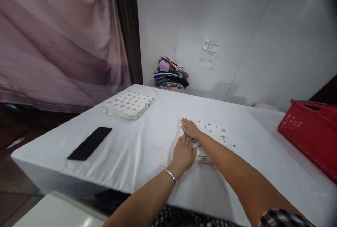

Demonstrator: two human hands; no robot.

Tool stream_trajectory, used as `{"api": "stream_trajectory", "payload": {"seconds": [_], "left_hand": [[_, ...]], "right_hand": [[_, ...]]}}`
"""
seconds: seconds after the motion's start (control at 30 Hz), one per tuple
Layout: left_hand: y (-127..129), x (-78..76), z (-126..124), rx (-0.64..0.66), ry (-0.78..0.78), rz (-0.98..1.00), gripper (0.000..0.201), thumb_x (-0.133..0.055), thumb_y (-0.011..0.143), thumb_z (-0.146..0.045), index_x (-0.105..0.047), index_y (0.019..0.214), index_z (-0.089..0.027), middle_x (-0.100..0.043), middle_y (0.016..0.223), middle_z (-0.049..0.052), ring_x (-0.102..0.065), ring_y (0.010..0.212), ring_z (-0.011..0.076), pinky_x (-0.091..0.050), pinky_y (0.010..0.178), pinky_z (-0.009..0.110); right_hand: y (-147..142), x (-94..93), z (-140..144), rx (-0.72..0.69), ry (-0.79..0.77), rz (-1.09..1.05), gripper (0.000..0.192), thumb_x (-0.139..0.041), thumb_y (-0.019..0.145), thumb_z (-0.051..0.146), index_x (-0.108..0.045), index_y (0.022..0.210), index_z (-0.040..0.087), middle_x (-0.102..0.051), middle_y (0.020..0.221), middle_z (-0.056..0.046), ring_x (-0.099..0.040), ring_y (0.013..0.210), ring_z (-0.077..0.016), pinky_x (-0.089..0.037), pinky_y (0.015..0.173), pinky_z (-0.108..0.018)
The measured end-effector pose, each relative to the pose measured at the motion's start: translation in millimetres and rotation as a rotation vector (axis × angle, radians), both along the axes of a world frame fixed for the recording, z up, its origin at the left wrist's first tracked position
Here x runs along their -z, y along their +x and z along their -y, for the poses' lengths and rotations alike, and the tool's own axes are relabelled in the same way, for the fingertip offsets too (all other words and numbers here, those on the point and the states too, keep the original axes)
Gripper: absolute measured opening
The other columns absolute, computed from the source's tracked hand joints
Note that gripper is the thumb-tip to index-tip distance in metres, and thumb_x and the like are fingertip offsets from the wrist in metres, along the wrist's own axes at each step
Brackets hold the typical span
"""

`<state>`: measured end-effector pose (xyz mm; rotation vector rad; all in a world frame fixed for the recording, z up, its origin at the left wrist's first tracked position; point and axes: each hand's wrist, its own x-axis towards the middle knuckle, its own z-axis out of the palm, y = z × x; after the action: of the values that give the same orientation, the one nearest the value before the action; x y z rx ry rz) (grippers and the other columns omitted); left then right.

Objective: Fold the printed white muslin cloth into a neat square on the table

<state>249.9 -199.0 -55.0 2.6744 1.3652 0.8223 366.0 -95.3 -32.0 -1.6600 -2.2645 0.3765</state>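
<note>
a small white cloth [210,137] printed with little grey-green sprigs lies folded flat in a rough rectangle on the white tabletop [137,146], near its middle, its left edge pressed down and partly hidden under both hands.

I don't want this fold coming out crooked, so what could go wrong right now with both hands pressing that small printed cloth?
1. Both hands, left hand and right hand, press only the left edge of the printed cloth; its far side lies free and could shift or bunch.
2. The white table cover already wrinkles near the hands, so pushing may drag it.
3. The black phone lies near the table's left edge; a dragged cover might carry it off.
</note>
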Motion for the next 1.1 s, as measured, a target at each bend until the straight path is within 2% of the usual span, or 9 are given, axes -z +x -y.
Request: {"api": "stream_trajectory", "payload": {"seconds": [0.1,0.17,0.27,0.37,0.5,0.63,0.73,0.87,1.1], "left_hand": [[-1.7,-3.1,0.3,-0.006,-0.012,0.02,0.034,-0.042,0.088,-0.031,-0.057,0.114,-0.014,-0.055,0.125,0.011,-0.042,0.124,0.0278,-0.031,0.105,0.046],[-3.7,-5.0,1.5,0.008,-0.023,0.06,0.029,-0.043,0.088,-0.03,-0.059,0.109,-0.017,-0.057,0.123,0.009,-0.042,0.123,0.0268,-0.031,0.105,0.045],[-9.9,-6.4,3.2,0.051,-0.053,0.168,0.022,-0.042,0.088,-0.026,-0.062,0.095,-0.02,-0.062,0.111,0.005,-0.047,0.117,0.0227,-0.034,0.102,0.042],[-20.9,-7.6,-2.1,0.077,-0.113,0.287,0.022,-0.042,0.087,-0.022,-0.063,0.083,-0.021,-0.066,0.098,0.004,-0.055,0.102,0.0184,-0.04,0.094,0.037],[-35.5,-15.3,-29.2,-0.131,-0.241,0.429,0.02,-0.047,0.084,-0.025,-0.064,0.09,-0.02,-0.066,0.097,0.004,-0.058,0.091,0.0169,-0.044,0.083,0.031],[-33.7,-27.0,-62.1,-0.301,-0.464,0.416,0.019,-0.048,0.082,-0.032,-0.064,0.081,-0.021,-0.066,0.088,0.001,-0.06,0.078,0.014,-0.042,0.069,0.026],[-23.1,-29.3,-77.1,-0.35,-0.527,0.39,0.023,-0.054,0.079,-0.042,-0.061,0.076,-0.02,-0.066,0.083,0.002,-0.06,0.076,0.0155,-0.04,0.063,0.025],[-9.9,-23.9,-87.4,-0.402,-0.557,0.363,0.026,-0.057,0.075,-0.046,-0.057,0.074,-0.02,-0.065,0.08,0.003,-0.059,0.073,0.0171,-0.037,0.059,0.026],[-5.6,-14.9,-91.3,-0.45,-0.563,0.342,0.026,-0.052,0.079,-0.044,-0.054,0.07,-0.019,-0.064,0.08,0.006,-0.059,0.076,0.0184,-0.037,0.06,0.027]], "right_hand": [[7.2,-5.7,2.6,0.091,0.012,-0.101,0.045,-0.032,0.092,0.027,-0.045,0.132,0.013,-0.038,0.142,-0.009,-0.027,0.135,-0.0183,-0.021,0.11,-0.035],[17.2,-9.6,10.1,0.128,0.054,-0.137,0.044,-0.029,0.092,0.027,-0.047,0.131,0.017,-0.041,0.14,-0.005,-0.027,0.135,-0.0179,-0.023,0.11,-0.037],[42.5,-10.9,33.9,0.123,0.108,-0.147,0.04,-0.037,0.089,0.028,-0.054,0.125,0.023,-0.05,0.133,-0.004,-0.033,0.131,-0.0214,-0.025,0.109,-0.043],[79.7,-8.1,66.3,0.155,0.136,-0.099,0.039,-0.046,0.084,0.027,-0.057,0.122,0.021,-0.052,0.131,-0.007,-0.036,0.13,-0.0255,-0.024,0.108,-0.048],[137.3,-0.7,105.3,0.324,0.183,-0.104,0.041,-0.046,0.082,0.03,-0.058,0.12,0.019,-0.051,0.132,-0.008,-0.038,0.129,-0.0249,-0.026,0.108,-0.045],[177.0,16.6,128.8,0.565,0.171,-0.171,0.043,-0.049,0.079,0.035,-0.059,0.119,0.02,-0.054,0.128,-0.007,-0.048,0.12,-0.0264,-0.036,0.103,-0.044],[184.0,34.5,137.9,0.605,0.121,-0.244,0.047,-0.052,0.077,0.038,-0.058,0.12,0.02,-0.055,0.128,-0.007,-0.049,0.119,-0.0268,-0.037,0.103,-0.043],[176.4,53.0,145.2,0.587,0.12,-0.348,0.052,-0.05,0.078,0.043,-0.056,0.122,0.017,-0.044,0.138,-0.008,-0.038,0.129,-0.0249,-0.03,0.108,-0.041],[170.9,56.1,151.9,0.613,0.117,-0.506,0.055,-0.05,0.078,0.049,-0.055,0.123,0.019,-0.039,0.141,-0.007,-0.034,0.131,-0.0241,-0.028,0.109,-0.04]]}}
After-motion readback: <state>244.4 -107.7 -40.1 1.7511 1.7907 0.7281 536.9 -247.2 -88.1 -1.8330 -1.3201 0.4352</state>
